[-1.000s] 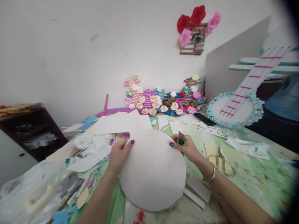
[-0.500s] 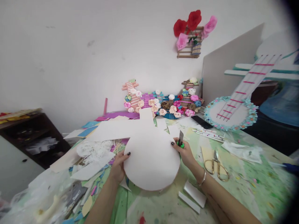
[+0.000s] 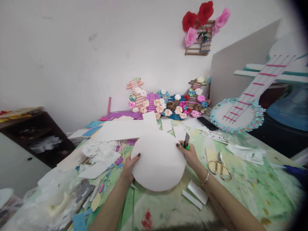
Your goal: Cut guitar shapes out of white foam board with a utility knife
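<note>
A round white board disc is held between both hands over the paint-stained table. My left hand grips its left edge, thumb on top. My right hand pinches the disc's right edge and also holds a green-handled utility knife with its blade pointing up. A bangle sits on the right wrist.
Gold scissors lie right of my right hand. White offcut strips lie below the disc. Paper scraps and white sheets crowd the left. Flower-decorated guitar crafts line the wall; a large white guitar model stands at right.
The disc has moved away from me across the table and looks smaller. Both hands kept their grip on its edges and went with it.
</note>
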{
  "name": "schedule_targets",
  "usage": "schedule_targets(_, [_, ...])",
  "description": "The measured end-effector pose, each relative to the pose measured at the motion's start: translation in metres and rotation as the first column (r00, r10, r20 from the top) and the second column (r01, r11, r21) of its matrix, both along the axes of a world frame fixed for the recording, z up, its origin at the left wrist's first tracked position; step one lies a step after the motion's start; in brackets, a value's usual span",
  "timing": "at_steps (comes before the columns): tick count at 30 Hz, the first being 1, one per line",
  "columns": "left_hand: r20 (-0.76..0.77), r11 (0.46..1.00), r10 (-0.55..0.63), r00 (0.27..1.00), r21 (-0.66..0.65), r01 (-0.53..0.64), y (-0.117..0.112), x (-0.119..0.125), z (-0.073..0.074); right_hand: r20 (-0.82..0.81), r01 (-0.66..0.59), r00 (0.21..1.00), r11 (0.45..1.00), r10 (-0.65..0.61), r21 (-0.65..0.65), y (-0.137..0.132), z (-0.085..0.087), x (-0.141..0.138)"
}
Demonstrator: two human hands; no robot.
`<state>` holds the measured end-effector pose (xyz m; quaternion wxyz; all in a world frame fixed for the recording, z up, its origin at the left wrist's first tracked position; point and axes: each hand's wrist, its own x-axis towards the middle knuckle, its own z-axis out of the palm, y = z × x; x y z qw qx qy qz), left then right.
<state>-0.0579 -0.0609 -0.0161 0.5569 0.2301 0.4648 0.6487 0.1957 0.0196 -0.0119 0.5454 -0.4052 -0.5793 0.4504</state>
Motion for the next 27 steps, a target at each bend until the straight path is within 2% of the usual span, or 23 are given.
schedule_targets(4, [0.106,0.999,-0.004,0.994,-0.043,0.009,0.000,-0.002,-0.002,0.023,0.051,0.998,0.999,-0.050,-0.012,0.007,-0.001,-0.001])
schedule_targets(8, [0.185,0.992,-0.073,0.980,-0.086,0.090,-0.001,-0.003,-0.001,0.068,0.014,0.998,0.999,-0.011,-0.044,0.016,0.007,0.001])
schedule_targets(11, [0.237,0.986,-0.164,0.958,0.023,0.163,-0.003,-0.008,0.001,0.090,-0.034,0.995,0.998,0.039,-0.051,0.018,0.018,0.003])
schedule_targets(14, [0.212,0.983,-0.165,0.963,0.109,0.145,-0.007,-0.015,0.001,0.100,-0.051,0.993,0.998,0.054,-0.029,0.017,0.025,0.004])
schedule_targets(18, [0.165,0.981,-0.141,0.976,0.158,0.115,-0.016,-0.015,0.001,0.089,0.043,0.995,0.999,-0.045,0.025,0.014,0.026,0.002])
schedule_targets(20, [0.124,0.973,-0.101,0.987,0.218,0.073,-0.020,-0.010,0.004,0.064,0.112,0.991,0.992,-0.115,0.050,0.009,0.024,-0.001])
schedule_targets(23, [0.151,0.958,0.043,0.988,0.274,-0.084,-0.023,-0.001,0.010,0.020,0.186,0.982,0.980,-0.188,0.073,-0.006,0.024,-0.007])
schedule_targets(25, [0.210,0.954,0.165,0.964,0.214,-0.210,-0.023,0.003,0.013,0.000,0.184,0.983,0.980,-0.184,0.077,-0.019,0.025,-0.012])
schedule_targets(27, [0.207,0.944,0.265,0.942,0.143,-0.297,-0.021,0.003,0.015,-0.011,0.120,0.993,0.991,-0.119,0.066,-0.031,0.027,-0.014])
